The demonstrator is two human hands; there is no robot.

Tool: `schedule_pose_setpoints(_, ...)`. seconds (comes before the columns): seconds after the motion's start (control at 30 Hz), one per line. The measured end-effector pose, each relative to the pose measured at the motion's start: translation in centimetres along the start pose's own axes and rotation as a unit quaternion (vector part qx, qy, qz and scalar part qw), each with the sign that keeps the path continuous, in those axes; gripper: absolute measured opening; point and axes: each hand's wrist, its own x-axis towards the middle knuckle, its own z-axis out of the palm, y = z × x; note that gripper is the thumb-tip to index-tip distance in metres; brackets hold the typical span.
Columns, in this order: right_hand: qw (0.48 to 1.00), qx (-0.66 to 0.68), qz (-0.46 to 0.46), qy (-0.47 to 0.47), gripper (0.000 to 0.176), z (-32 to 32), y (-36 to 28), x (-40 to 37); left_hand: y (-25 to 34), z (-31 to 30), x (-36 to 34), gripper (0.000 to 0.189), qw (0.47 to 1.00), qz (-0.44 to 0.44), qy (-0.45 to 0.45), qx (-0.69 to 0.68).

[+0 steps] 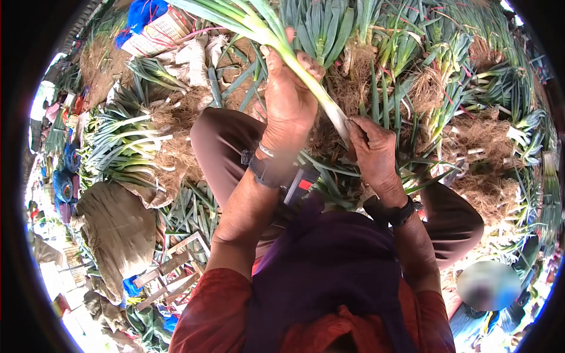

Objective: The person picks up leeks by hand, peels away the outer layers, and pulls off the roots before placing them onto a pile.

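Note:
A long leek (308,78) runs slantwise in front of me, its green leaves toward the top and its white end low on the right. My left hand (288,97) is closed around the stalk near the middle, where the leaves begin to fan out. At the white root end, my right hand (374,150) has its fingers pinched against the stalk. The tip of that end is hidden by my right fingers. Cut leaves and loose roots lie on the ground beneath both hands.
Bundles of leeks with tangled roots (426,88) stand along the far side and right. A row of leeks (126,141) lies on the left, near a brown cloth sack (118,232). A wooden frame (176,273) sits lower left, and a woven basket (158,32) upper left.

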Motion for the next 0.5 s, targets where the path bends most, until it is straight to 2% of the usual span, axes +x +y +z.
schedule_pose_setpoints(0.07,0.994,0.037,0.088,-0.057,0.008,0.2,1.4,-0.1,-0.2,-0.3,-0.1,0.050,0.999,-0.027,-0.029,-0.004)
schedule_pose_setpoints(0.13,0.986,0.093,0.114,-0.079,0.008,1.0,3.6,-0.8,0.0,-0.7,-0.2,0.050,0.997,-0.056,-0.057,-0.022)
schedule_pose_setpoints(0.17,0.984,0.129,0.097,-0.072,0.009,1.8,5.2,-1.6,0.3,-0.9,-0.2,0.050,0.994,-0.073,-0.071,-0.039)
schedule_pose_setpoints(0.23,0.995,0.067,0.044,-0.065,0.009,1.5,7.0,-3.2,1.3,-1.7,0.4,0.052,0.987,-0.094,-0.118,-0.049)
schedule_pose_setpoints(0.33,0.999,0.019,-0.004,-0.047,0.009,-0.3,6.8,-5.3,2.3,-1.2,0.8,0.051,0.995,-0.043,-0.088,-0.017)
schedule_pose_setpoints(0.37,0.999,0.006,-0.008,-0.046,0.009,-0.7,6.9,-6.2,2.6,-1.8,1.3,0.046,0.992,-0.032,-0.119,-0.031)
schedule_pose_setpoints(0.4,0.999,-0.007,-0.011,-0.044,0.009,-1.1,7.0,-7.0,3.4,-2.1,2.0,0.044,0.994,-0.017,-0.102,-0.030)
schedule_pose_setpoints(0.47,0.997,-0.053,-0.003,-0.050,0.010,-1.5,8.2,-9.1,4.2,-2.3,2.8,0.041,0.997,0.013,-0.070,-0.034)
schedule_pose_setpoints(0.5,0.972,-0.139,0.123,-0.144,0.008,-1.9,7.6,-9.4,4.0,-2.2,2.7,0.040,0.998,0.019,-0.053,-0.026)
